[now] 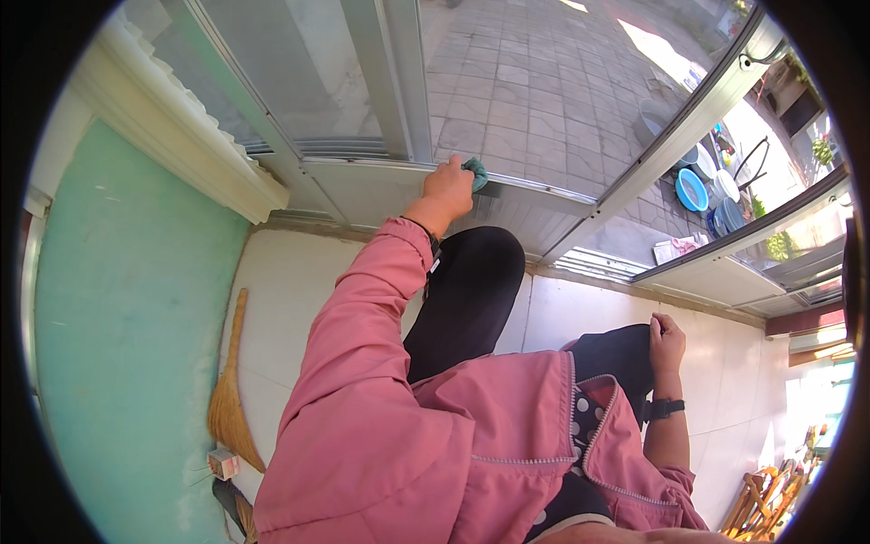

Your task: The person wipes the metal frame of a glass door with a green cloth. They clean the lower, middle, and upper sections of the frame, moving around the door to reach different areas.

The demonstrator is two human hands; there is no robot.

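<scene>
My left hand is closed around a bunched green cloth at the lower rail of a metal-framed glass door or window. The cloth touches or lies just beside the rail; most of it is hidden by my fingers. Below the rail is a ribbed metal panel. My right hand rests by my bent knee, fingers curled, and I cannot tell whether anything is in them. Black straps circle both wrists.
A straw broom leans at the green wall, with a small box below it. A pale curtain hangs at upper left. Outside are a blue basin and several tubs. Wooden furniture stands at lower right.
</scene>
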